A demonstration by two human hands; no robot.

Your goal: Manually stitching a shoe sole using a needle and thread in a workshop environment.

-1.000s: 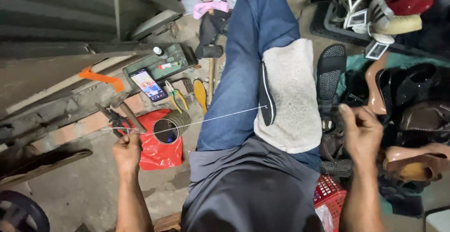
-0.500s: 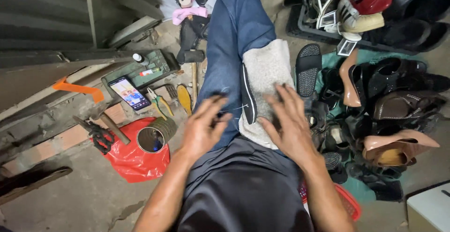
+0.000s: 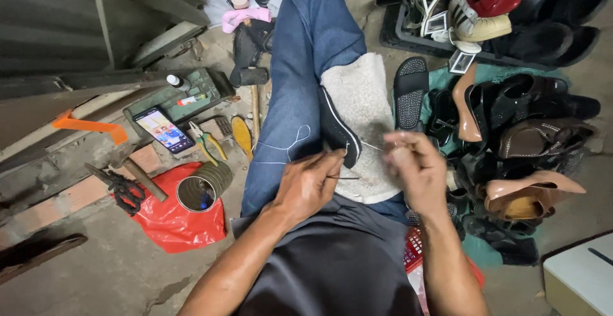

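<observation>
On a bare concrete floor (image 3: pixel 96 277), beside a dark corrugated metal wall (image 3: pixel 51 28), a seated person in blue jeans works over the lap.

Item in hand: one black shoe (image 3: pixel 335 131), lying on one off-white fleece cloth (image 3: pixel 364 111) spread across the thigh. One white thread (image 3: pixel 287 146) loops from the shoe over the jeans.

Left hand (image 3: pixel 306 185): fingers pinched on a thin needle-like tool (image 3: pixel 345 177) at the shoe's lower edge. Right hand (image 3: pixel 415 166): fingers drawn together, pinching the thread's other run just beside the shoe; blurred, so the grip is not wholly plain.

Floor, left of the leg:
- one red plastic bag (image 3: pixel 172 223), with one open tin can (image 3: pixel 201 188) lying on it
- one pair of black scissors (image 3: pixel 121 188)
- two hammers: wooden-handled (image 3: pixel 143 178), black-headed (image 3: pixel 250 79)
- one pair of yellow-handled pliers (image 3: pixel 207 140)
- one smartphone (image 3: pixel 164 131), screen lit, lying on one green tool tray (image 3: pixel 204 89)

Floor, right of the leg: one black sandal (image 3: pixel 410 92), one tan high-heeled shoe (image 3: pixel 530 191), and a heap of dark footwear, too tangled to count, partly in one black crate (image 3: pixel 408 35).
</observation>
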